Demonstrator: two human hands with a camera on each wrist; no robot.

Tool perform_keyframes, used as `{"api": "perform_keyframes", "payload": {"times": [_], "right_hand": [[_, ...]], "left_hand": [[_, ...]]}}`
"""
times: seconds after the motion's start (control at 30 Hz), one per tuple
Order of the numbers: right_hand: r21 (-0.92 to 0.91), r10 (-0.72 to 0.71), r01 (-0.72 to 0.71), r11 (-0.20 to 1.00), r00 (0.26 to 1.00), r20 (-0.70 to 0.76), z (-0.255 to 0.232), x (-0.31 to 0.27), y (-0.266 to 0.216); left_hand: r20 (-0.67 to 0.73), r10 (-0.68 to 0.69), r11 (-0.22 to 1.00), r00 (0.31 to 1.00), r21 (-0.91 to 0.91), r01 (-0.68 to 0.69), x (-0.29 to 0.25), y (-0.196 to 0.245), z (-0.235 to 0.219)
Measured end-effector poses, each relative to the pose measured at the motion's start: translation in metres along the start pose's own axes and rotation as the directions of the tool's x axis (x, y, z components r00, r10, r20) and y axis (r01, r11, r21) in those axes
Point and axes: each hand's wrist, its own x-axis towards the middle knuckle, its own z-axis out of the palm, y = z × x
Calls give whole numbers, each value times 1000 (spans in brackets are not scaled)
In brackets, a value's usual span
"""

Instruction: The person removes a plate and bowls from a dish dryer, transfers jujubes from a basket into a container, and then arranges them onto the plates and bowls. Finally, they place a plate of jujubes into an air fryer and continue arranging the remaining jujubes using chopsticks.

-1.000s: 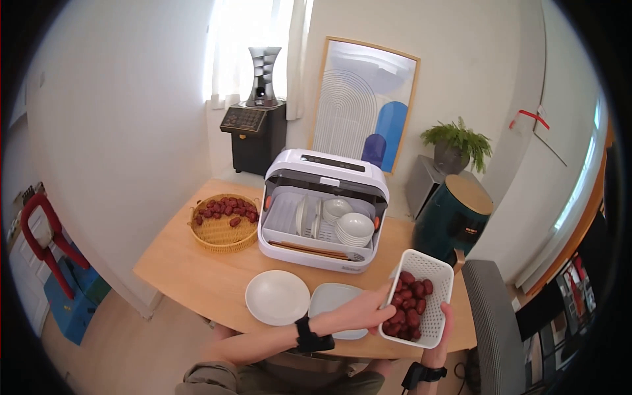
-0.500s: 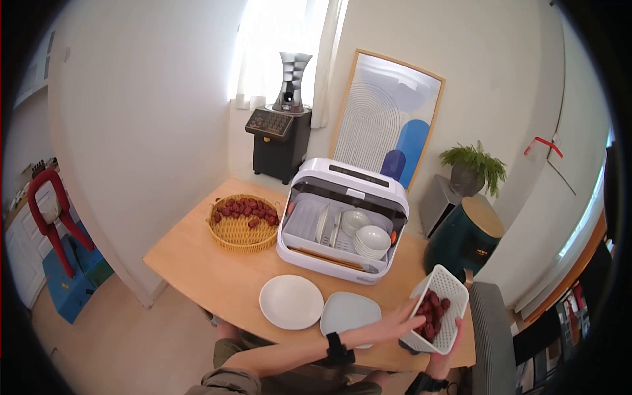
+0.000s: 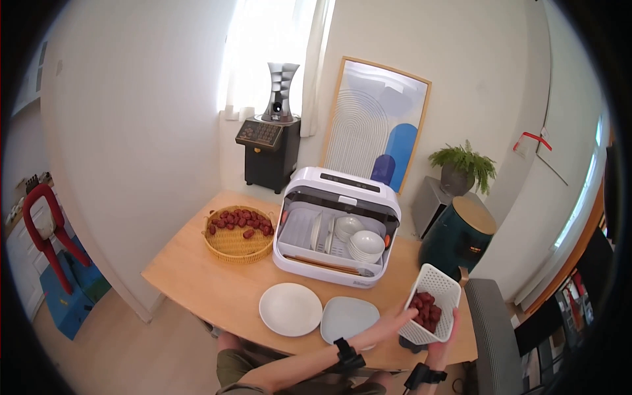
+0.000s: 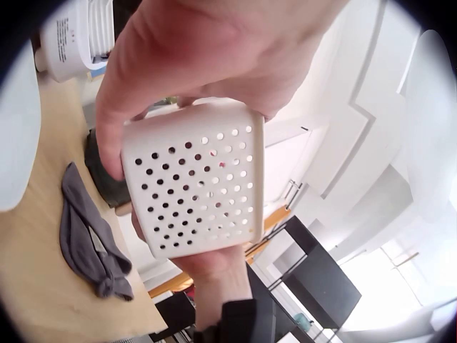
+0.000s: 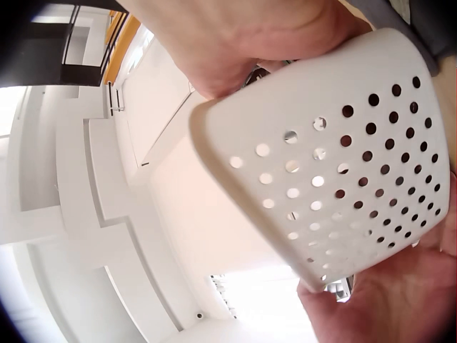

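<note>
A white perforated basket [image 3: 440, 289] with dark red dates [image 3: 426, 311] in it is held tilted over the table's right front part. My left hand [image 3: 394, 325] grips its left side, fingertips by the dates. On the opposite side, my right hand [image 3: 447, 337] holds the basket near its lower right corner. In the left wrist view, the left hand [image 4: 207, 57] curls around the basket [image 4: 196, 189], with the right hand [image 4: 214, 268] at its far side. The right wrist view has the right hand [image 5: 264, 36] against the basket [image 5: 343, 179].
A white plate [image 3: 290, 309] and a pale square plate [image 3: 349, 318] lie left of the hands. Behind stand a dish cabinet [image 3: 326, 271] with bowls, a wicker tray [image 3: 237, 248] of dates and a green appliance [image 3: 454, 240]. A grey cloth [image 4: 89, 239] lies on the table.
The head view has shifted. The left hand, whose fingers stretched over the dates, now sits at the basket's left side. The dates lie more bunched in the basket than a second ago.
</note>
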Motion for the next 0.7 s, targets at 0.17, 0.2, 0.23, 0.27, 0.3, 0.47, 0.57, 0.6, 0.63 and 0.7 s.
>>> {"api": "perform_keyframes", "payload": {"times": [0.17, 0.2, 0.23, 0.27, 0.3, 0.47, 0.57, 0.6, 0.63, 0.7], "right_hand": [[212, -53, 11, 977, 980, 192, 56, -26, -20], [220, -40, 0, 975, 983, 178, 55, -20, -17], [135, 4, -24, 991, 989, 148, 42, -6, -16], [45, 40, -45, 998, 993, 114, 25, 7, -15], [-2, 91, -92, 996, 991, 93, 8, 20, -11], [109, -108, 89, 990, 977, 182, 73, -13, -23], [35, -26, 24, 999, 996, 80, 56, 9, -18], [-28, -4, 5, 1000, 999, 38, 32, 19, -7], [-11, 8, -8, 1000, 1000, 15, 19, 20, 2], [74, -30, 24, 997, 997, 72, 24, 10, 10]], "left_hand": [[-85, 340, 853, 937, 447, -269, -12, -21, 10], [-92, 321, 858, 943, 449, -248, -13, -14, 6], [-85, 206, 943, 975, 282, -175, -7, -6, 3], [-51, 95, 990, 994, 105, -89, 1, 3, 0], [-13, -184, 981, 983, -67, 183, 12, 6, -15], [-147, 274, 825, 950, 544, -153, 17, -7, -8], [-189, 248, 923, 950, 343, -172, 26, -17, -12], [-168, -29, 974, 985, 218, 66, 25, -4, -22], [-162, -21, 994, 987, 99, 38, 23, -18, -23], [-137, 204, 951, 969, 264, -163, 12, -23, -24]]}}
